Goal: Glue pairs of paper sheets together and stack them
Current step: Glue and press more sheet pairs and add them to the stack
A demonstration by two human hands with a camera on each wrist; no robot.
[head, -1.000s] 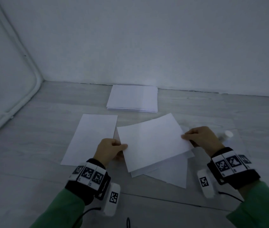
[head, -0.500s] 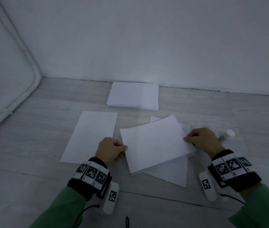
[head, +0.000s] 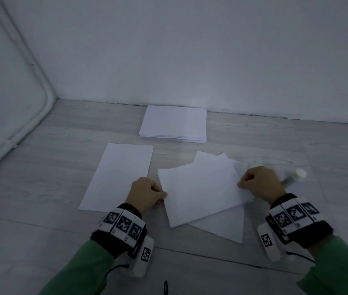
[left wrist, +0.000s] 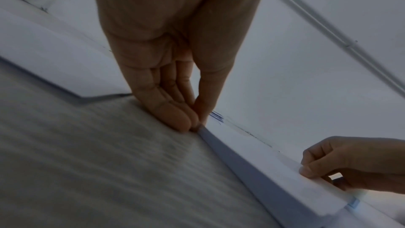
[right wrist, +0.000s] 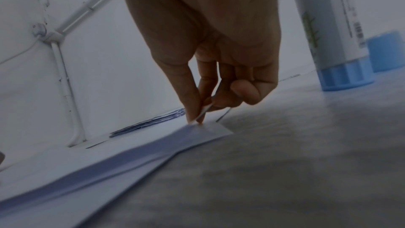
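We see the top sheet [head: 198, 192] lying skewed on loose sheets [head: 222, 228] on the bench [head: 41, 188], between both hands: the left hand [head: 147, 193] pinches its left edge, the right hand [head: 260, 182] pinches its right edge.

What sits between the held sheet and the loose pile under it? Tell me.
Nothing visible does. The left hand and right hand pinch opposite edges of the held sheet directly over the loose pile. The glue stick lies off to the right, clear of the sheets.
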